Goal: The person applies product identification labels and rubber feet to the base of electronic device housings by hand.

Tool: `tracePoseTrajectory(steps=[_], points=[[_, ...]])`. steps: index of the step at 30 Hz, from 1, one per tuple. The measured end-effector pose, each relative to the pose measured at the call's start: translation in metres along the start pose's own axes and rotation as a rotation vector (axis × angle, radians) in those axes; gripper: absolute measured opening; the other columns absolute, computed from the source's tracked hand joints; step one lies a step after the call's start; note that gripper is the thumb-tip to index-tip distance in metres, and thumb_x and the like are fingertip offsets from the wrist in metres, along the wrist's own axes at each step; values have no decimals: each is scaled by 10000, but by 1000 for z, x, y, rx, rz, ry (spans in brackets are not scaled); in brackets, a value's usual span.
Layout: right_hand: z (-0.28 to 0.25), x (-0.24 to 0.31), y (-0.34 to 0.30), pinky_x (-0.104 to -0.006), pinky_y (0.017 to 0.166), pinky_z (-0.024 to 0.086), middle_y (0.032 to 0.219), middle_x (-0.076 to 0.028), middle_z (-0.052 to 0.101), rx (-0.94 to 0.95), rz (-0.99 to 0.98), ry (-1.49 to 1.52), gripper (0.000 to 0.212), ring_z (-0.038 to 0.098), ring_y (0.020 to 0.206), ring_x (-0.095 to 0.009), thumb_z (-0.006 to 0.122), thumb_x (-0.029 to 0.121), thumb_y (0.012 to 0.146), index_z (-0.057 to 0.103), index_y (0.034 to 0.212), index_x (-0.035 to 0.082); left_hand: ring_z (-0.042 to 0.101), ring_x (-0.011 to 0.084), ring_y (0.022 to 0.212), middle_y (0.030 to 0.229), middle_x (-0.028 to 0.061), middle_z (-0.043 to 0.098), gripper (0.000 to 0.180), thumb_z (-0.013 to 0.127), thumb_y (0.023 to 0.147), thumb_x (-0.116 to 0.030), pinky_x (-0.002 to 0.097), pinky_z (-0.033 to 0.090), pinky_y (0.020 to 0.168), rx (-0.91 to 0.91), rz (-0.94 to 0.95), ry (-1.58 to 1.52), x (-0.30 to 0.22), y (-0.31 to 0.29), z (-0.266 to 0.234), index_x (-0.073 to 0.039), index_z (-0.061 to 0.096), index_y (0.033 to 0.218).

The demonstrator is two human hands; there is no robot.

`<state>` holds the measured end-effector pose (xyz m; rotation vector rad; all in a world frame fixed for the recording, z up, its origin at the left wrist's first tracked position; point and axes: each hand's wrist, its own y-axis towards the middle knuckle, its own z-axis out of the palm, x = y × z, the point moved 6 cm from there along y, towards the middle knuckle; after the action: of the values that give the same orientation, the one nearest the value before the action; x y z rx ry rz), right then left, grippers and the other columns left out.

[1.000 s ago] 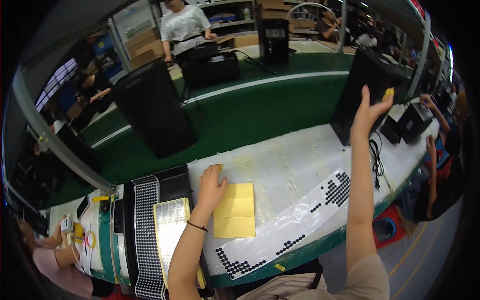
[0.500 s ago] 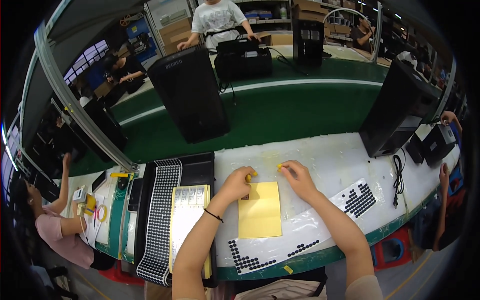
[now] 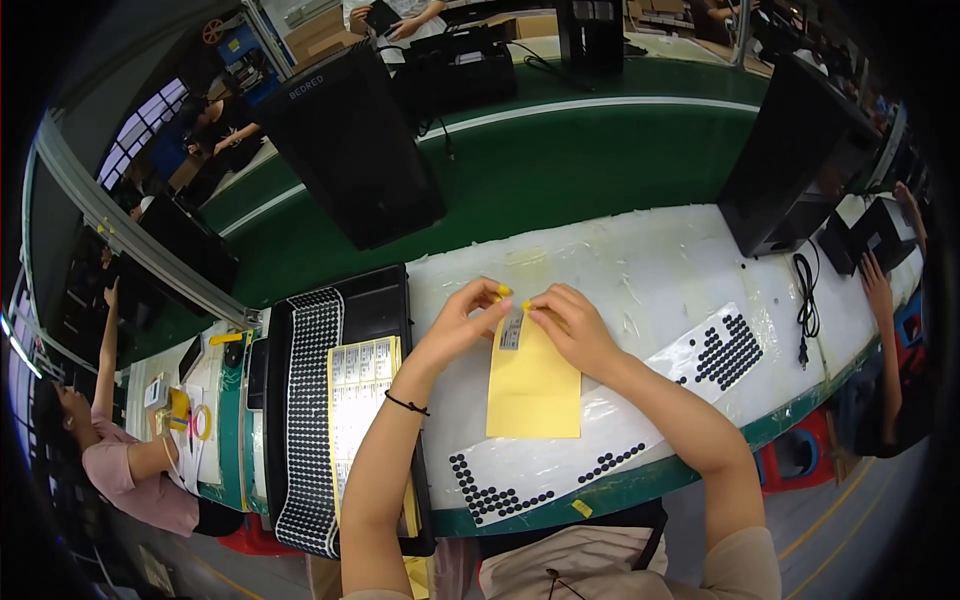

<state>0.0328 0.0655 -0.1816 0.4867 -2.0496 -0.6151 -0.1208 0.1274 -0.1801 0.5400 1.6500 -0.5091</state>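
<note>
**A white-topped bench, well covered**

The long white workbench point(image 3: 640, 265) with a green edge curves from lower left to right. On it I see a shallow black plastic tray point(image 3: 378, 300) left of centre, an oblong yellow paper sheet point(image 3: 535, 395) mid-frame, a white strip dotted with round black pads point(image 3: 612, 422) lower centre, a looped black cable point(image 3: 806, 310) at right and, upper right, a tall black cabinet point(image 3: 790, 155).

1 head-worn fisheye view, looking forward and down over the hands.
It is the left of 2 cameras side by side on the wearer's head, near enough that the left hand point(image 3: 462, 324) and right hand point(image 3: 568, 328) fall about mid-picture, with the forearms point(image 3: 682, 418) entering below them. The bench point(image 3: 620, 255) spreads around the hands, the green surface point(image 3: 570, 150) lies beyond them, and straight edges bend toward the rim.
</note>
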Motion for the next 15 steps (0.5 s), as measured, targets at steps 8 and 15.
tracePoseTrajectory(steps=[8,15], points=[[-2,-5,-1,-347,744,459,867,-134,579,-64,-26,-6,80,562,838,-301,626,22,857,622,925,-20,508,73,869,914,36,618,380,441,1031,-338,245,441,819,151,-147,118,12,-7,19,0,603,1093],[1,-10,2,-310,765,476,944,-125,571,-34,-41,27,122,578,877,-265,669,10,829,641,945,-17,556,133,1036,1114,95,652,439,421,1032,-352,281,437,921,147,-80,207,14,-3,16,10,589,1217]])
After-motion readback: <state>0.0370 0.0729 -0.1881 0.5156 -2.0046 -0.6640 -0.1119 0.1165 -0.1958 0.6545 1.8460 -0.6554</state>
